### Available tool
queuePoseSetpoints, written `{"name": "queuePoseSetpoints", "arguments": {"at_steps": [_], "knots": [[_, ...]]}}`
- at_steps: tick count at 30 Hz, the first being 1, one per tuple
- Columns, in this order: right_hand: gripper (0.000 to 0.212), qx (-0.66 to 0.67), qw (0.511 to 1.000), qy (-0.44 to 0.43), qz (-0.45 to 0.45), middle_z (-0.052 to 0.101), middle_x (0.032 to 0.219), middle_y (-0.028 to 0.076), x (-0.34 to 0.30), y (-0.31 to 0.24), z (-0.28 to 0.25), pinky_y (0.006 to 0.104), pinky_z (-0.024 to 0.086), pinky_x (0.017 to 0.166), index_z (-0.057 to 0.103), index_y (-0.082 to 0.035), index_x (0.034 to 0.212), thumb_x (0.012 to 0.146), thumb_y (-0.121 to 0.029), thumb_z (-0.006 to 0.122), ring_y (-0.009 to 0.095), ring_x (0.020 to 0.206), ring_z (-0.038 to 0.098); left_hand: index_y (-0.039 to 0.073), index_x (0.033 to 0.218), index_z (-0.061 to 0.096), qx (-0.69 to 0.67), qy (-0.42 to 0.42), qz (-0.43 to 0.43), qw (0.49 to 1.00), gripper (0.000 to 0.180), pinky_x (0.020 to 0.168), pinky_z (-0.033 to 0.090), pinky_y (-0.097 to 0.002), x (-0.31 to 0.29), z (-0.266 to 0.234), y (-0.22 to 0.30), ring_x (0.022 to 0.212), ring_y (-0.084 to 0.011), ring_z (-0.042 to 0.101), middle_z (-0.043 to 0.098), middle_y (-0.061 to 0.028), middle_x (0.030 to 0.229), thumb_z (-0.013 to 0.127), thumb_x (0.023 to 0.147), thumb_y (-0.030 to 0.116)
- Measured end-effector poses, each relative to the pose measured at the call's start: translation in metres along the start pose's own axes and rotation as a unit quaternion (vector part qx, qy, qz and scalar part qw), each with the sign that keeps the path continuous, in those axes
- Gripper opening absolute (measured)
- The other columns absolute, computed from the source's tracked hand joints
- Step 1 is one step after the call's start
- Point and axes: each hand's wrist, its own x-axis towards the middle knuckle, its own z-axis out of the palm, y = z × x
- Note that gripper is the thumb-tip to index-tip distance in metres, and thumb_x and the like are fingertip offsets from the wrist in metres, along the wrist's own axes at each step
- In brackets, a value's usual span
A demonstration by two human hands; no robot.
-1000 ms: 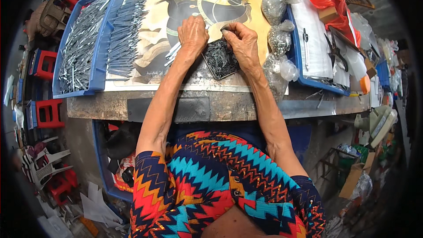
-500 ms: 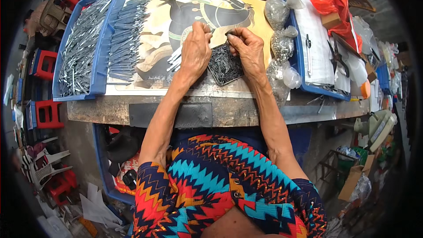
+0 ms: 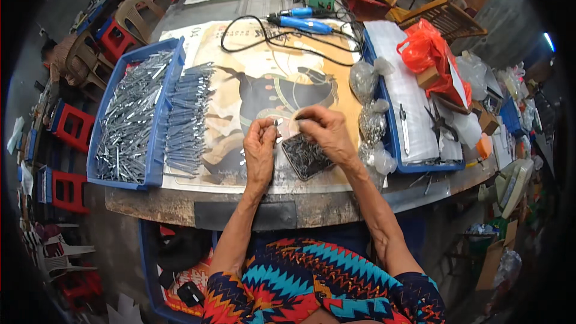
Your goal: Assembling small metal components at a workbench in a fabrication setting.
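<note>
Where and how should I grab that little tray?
Probably pinch the little tray by its near-left rim, coming from that side: it's uncovered, while the right hand hangs over the far side. Keep it level; loose dark bits fill it.

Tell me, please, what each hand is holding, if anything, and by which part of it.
The left hand seems to pinch a small metallic piece, though by which part cannot be told; whether the right hand holds anything cannot be made out.

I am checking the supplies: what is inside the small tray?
The small tray holds many small dark pieces; they hide its bottom. The right hand covers part of it.
</note>
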Motion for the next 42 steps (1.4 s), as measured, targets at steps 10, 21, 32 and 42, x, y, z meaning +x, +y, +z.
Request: {"name": "queuePoseSetpoints", "arguments": {"at_steps": [10, 21, 32, 42], "knots": [[0.016, -0.011, 0.999, -0.014, 0.044, 0.054, 0.062, 0.002, -0.014, -0.015, 0.014, 0.0206, 0.038, 0.047, 0.059, 0.005, 0.090, 0.080, -0.008, 0.059, 0.006, 0.053, 0.047, 0.000, 0.096, 0.051, 0.014, -0.036, -0.018, 0.999, 0.013, 0.057, 0.035, -0.0181, -0.007, 0.003, 0.008, 0.062, -0.0044, 0.042, 0.051, 0.0007, 0.071, 0.049, 0.088, 0.010], [0.012, 0.027, 0.992, -0.034, 0.117, 0.053, 0.063, 0.001, -0.013, -0.004, 0.001, 0.0191, 0.034, 0.046, 0.060, 0.004, 0.088, 0.081, -0.006, 0.057, 0.005, 0.052, 0.044, -0.002, 0.099, 0.052, 0.002, -0.017, 0.002, 1.000, 0.018, 0.056, 0.035, -0.0150, 0.002, 0.008, 0.006, 0.063, -0.0016, 0.045, 0.054, 0.0016, 0.073, 0.052, 0.088, 0.012], [0.015, 0.073, 0.994, 0.004, 0.084, 0.056, 0.064, 0.003, -0.016, -0.004, 0.006, 0.0189, 0.037, 0.048, 0.059, 0.006, 0.090, 0.080, -0.005, 0.058, 0.006, 0.052, 0.046, -0.001, 0.093, 0.052, 0.020, -0.047, -0.052, 0.997, 0.010, 0.060, 0.038, -0.0180, -0.003, 0.008, 0.012, 0.066, -0.0053, 0.048, 0.053, 0.0001, 0.071, 0.047, 0.086, 0.004], [0.017, 0.173, 0.983, 0.017, 0.058, 0.060, 0.074, 0.007, 0.011, 0.029, 0.001, 0.0186, 0.047, 0.054, 0.056, 0.006, 0.094, 0.086, -0.009, 0.056, 0.009, 0.060, 0.057, -0.002, 0.097, 0.052, 0.021, -0.052, -0.050, 0.997, 0.014, 0.055, 0.037, -0.0170, -0.004, 0.007, 0.012, 0.061, -0.0033, 0.047, 0.058, -0.0019, 0.071, 0.051, 0.087, 0.009]]}}
